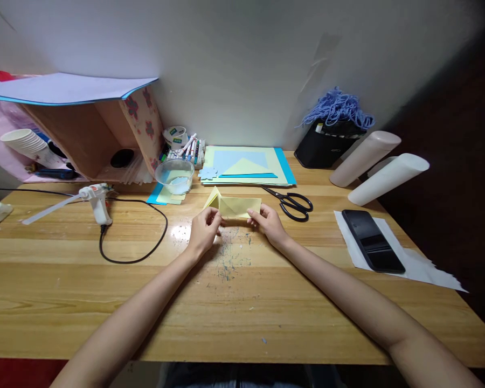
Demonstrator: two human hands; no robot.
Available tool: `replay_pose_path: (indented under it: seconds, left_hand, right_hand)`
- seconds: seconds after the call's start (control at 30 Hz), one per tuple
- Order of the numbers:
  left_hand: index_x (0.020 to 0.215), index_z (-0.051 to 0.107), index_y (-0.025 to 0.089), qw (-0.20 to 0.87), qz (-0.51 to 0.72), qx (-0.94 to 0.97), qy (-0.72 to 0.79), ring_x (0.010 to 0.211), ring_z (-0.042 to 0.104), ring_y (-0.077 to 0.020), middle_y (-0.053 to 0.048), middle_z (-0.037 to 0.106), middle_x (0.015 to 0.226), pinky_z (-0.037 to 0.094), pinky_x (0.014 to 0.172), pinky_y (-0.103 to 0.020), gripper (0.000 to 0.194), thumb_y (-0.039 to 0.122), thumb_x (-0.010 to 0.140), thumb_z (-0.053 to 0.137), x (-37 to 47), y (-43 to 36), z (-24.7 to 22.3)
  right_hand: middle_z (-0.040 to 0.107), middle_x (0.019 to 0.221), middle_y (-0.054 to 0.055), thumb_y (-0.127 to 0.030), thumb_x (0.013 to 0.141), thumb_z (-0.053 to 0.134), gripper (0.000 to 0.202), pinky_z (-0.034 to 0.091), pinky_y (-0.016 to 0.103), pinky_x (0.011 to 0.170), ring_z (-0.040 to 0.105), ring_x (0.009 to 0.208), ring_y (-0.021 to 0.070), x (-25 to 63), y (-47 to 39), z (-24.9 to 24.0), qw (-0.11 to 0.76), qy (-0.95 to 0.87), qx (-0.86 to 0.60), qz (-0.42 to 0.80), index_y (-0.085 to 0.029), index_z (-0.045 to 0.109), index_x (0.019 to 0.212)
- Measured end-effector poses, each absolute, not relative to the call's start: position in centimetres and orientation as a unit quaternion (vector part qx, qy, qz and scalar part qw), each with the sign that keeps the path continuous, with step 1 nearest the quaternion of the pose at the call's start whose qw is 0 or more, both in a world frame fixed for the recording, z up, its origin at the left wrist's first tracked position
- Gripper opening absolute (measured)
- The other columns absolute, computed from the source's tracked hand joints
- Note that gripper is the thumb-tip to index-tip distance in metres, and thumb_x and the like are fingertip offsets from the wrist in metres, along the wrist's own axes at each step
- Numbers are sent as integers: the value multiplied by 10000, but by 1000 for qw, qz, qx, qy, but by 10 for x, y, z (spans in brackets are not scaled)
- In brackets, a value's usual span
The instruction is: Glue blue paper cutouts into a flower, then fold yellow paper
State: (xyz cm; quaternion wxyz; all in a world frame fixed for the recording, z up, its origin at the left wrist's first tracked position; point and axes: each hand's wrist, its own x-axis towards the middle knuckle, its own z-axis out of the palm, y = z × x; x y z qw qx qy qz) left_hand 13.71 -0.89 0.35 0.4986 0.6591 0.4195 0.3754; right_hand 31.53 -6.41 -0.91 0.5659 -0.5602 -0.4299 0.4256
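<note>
A folded piece of pale yellow paper (239,207) is held up between both hands, just over the wooden table. My left hand (204,229) pinches its left end, where a pointed flap stands up. At the right end, my right hand (270,222) grips the paper between thumb and fingers. Black-handled scissors (293,205) lie just beyond my right hand. Behind the paper is a stack of coloured sheets (248,161), pale yellow and blue. A clear plastic bowl (175,177) with light blue paper bits stands past my left hand.
On the left, a white glue gun (97,203) trails a looping black cord (133,261) near a cardboard box (139,126). Markers (189,148) stand at the back. Rightward are two white rolls (388,180), a black bag with blue yarn (327,143), and a phone (372,240) on torn paper.
</note>
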Motion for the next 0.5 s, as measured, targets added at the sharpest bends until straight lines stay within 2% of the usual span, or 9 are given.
replay_pose_path:
  seconds: [0.17,0.33,0.5]
  left_hand:
    - [618,551,130,523,339,669,405,448,499,-98,5,549,522,357,431,-195,331,442,718,594,137,-7,0]
    - [601,537,124,576,302,659,377,408,431,-78,26,483,471,289,399,-189,378,476,735,571,137,-4,-5]
    - [618,561,125,508,343,690,387,474,432,-88,20,506,520,309,445,-197,372,471,755,550,138,-10,-4]
  right_hand:
    - [555,590,-16,-410,713,635,256,395,232,511,503,541,109,313,-66,-9,534,-461,-532,468,-166,560,732]
    - [608,736,9,-402,744,611,248,435,239,577,548,636,119,316,-65,-11,567,-454,-486,485,-173,607,839]
    - [676,834,58,-361,658,700,355,489,318,715,618,787,180,311,-68,-8,492,-476,-461,564,-160,628,943]
